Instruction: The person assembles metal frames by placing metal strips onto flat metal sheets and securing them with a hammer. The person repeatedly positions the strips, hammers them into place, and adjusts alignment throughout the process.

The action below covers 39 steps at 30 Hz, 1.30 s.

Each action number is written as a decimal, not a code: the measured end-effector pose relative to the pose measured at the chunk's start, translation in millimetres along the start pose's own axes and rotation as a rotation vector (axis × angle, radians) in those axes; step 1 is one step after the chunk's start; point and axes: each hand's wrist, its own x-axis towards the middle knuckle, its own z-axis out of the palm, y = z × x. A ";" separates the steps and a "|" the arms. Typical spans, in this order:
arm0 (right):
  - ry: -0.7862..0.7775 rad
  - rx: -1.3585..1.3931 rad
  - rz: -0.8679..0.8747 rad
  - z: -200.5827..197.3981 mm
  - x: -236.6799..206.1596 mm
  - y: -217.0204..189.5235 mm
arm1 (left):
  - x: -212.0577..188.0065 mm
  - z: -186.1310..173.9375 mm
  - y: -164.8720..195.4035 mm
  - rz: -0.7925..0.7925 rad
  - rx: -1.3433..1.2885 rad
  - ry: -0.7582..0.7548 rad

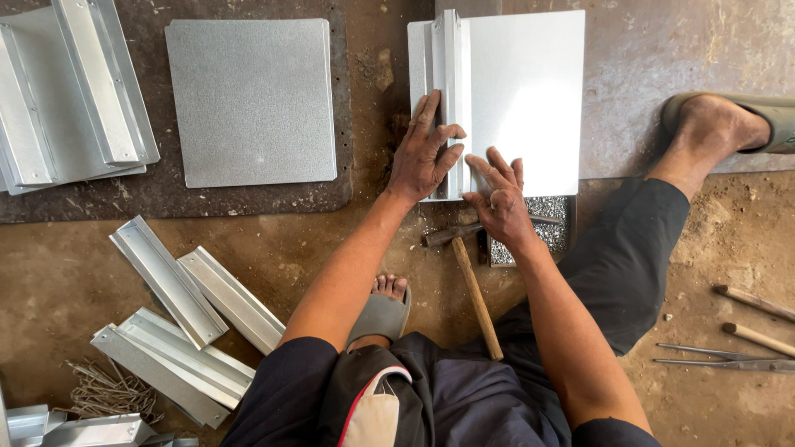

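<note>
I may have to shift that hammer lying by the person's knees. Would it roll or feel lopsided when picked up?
The hammer probably won't roll far: its crosswise head rests flat on the dirt floor. It likely feels head-heavy, the dark metal head being thicker than the slim wooden handle. The handle looks rough and dry, so probably not slippery.

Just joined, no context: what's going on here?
A person sits on the ground with both hands on a metal sheet. The left hand presses on the folded metal channel lying along the sheet's left edge; the right hand rests at the sheet's near edge. A wooden-handled hammer lies untouched just below the hands. More channels and a second sheet lie to the left.
</note>
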 end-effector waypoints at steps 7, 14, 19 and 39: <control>0.011 0.054 0.011 4.5 -8.6 12.0 | -6.9 7.2 -7.6 0.035 0.013 0.016; 0.012 0.077 -0.014 6.9 -16.6 16.0 | -13.3 8.3 -6.7 0.040 -0.040 0.004; 0.007 -0.021 -0.066 4.6 -13.9 12.3 | -11.5 -5.3 8.0 0.033 -0.025 -0.009; 0.024 -0.080 -0.091 -4.4 -13.3 9.5 | -48.6 -25.4 20.2 0.436 0.224 -0.130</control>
